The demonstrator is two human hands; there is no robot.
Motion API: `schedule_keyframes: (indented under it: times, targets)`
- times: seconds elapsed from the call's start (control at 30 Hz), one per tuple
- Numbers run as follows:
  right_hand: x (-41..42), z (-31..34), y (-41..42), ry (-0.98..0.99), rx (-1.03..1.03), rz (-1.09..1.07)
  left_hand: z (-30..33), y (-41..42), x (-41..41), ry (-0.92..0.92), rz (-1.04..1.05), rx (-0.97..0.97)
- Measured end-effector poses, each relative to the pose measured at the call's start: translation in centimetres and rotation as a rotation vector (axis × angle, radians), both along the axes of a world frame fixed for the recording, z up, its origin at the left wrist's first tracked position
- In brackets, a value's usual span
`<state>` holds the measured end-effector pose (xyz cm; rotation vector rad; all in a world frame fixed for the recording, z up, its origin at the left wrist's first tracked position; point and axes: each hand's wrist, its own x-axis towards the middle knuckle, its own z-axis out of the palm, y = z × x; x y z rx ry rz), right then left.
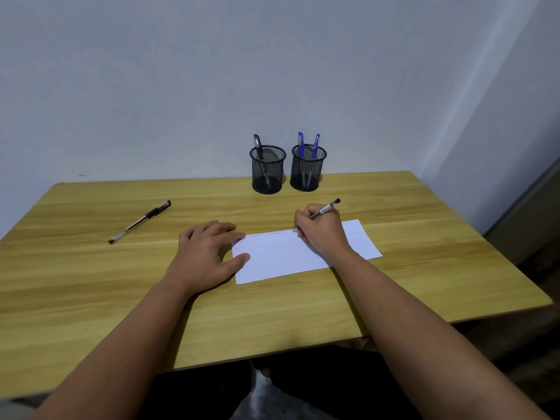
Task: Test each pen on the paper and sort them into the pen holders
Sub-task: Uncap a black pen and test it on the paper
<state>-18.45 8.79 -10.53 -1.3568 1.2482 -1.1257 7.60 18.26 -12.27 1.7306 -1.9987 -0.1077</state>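
Observation:
My right hand (pixel 321 231) grips a black pen (pixel 328 207) with its tip touching the top edge of the white paper (pixel 281 259), beside faint scribbles. Flat on the paper's left edge lies my left hand (pixel 207 251), fingers spread, pinning the sheet. At the table's back stand two black mesh pen holders: the left one (pixel 268 174) has one black pen in it, the right one (pixel 306 172) has two blue pens (pixel 307 144). Another black pen (pixel 140 221) lies loose on the table, far left.
The wooden table (pixel 91 283) stands against a white wall, with its front edge near my body and its right edge beyond the paper. The holders sit close together at the back edge.

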Motion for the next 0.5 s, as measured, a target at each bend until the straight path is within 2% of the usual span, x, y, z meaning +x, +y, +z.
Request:
schedule_keyframes:
  times: [0.5]
  targets:
    - [-0.06, 0.22, 0.15, -0.022, -0.078, -0.067, -0.05, 0.04, -0.1, 0.005, -0.003, -0.02]
